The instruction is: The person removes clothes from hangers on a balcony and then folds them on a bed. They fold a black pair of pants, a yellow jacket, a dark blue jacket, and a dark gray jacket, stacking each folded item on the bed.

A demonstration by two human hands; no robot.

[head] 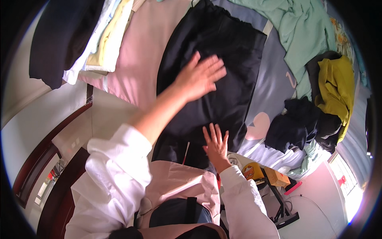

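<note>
A dark garment with a gathered, drawstring-like top edge, possibly a skirt or trousers (pixel 226 56), lies spread over the bed, its lower part towards me. My left hand (pixel 201 76), slightly blurred, is over its middle with the palm down and fingers apart; whether it touches the cloth I cannot tell. Nearer to me, my right hand (pixel 217 147) rests at the garment's lower right part, fingers spread. Neither hand grips anything.
Folded clothes (pixel 104 44) overhang the bed at the upper left. On the right are a mint-green cloth (pixel 301 38), a mustard garment (pixel 335 86) and a crumpled dark garment (pixel 294 125). A cardboard box (pixel 276 177) and a black metal frame (pixel 280 203) stand beside the bed at the lower right.
</note>
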